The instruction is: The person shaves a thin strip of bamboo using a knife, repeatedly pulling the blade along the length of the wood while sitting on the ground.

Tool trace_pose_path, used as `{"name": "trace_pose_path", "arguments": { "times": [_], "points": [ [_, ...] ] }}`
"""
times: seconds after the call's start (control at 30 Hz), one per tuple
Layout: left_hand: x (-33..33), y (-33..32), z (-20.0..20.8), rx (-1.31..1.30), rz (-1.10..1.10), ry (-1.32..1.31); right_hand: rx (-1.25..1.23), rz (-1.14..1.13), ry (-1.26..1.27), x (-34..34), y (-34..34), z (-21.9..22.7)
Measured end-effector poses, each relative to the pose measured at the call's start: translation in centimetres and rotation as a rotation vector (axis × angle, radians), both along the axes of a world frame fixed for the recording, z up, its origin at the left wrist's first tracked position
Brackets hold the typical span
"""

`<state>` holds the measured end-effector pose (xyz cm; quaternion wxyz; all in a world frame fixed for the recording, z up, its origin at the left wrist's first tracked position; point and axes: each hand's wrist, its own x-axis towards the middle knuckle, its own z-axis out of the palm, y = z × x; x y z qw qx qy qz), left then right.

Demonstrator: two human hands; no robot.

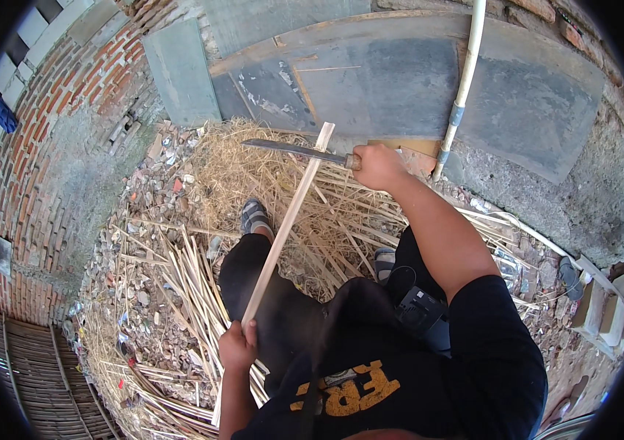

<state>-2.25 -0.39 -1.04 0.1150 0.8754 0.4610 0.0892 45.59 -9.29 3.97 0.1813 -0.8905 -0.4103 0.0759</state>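
My left hand [238, 345] is closed round the lower end of a long, pale strip of split bamboo or wood [283, 236]. The strip slants up and away from me, its far end beyond my left foot. In my right hand [379, 167] is the handle of a machete [283, 147], its long dark blade pointing left. The blade crosses the strip near its far end; whether it has cut in cannot be made out. Below the strip lies a heap of straw-coloured shavings [228, 158].
Split strips [198, 282] lie in a pile beside my left leg, over rubble ground [143, 293]. Dark boards [400, 81] lean ahead, with a white pipe [466, 77] before them. A brick wall [55, 147] stands left, a woven bamboo panel [33, 367] at lower left.
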Motion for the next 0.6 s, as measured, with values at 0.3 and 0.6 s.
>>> {"name": "trace_pose_path", "arguments": {
  "times": [0.3,0.6],
  "points": [
    [0.2,0.0,0.4,0.014,-0.036,-0.024,0.124,0.123,-0.019,1.4,-1.5,0.5],
    [-0.2,0.1,-0.3,0.029,-0.034,-0.060,-0.047,0.129,-0.130,-0.3,-1.2,2.3]
  ]
}}
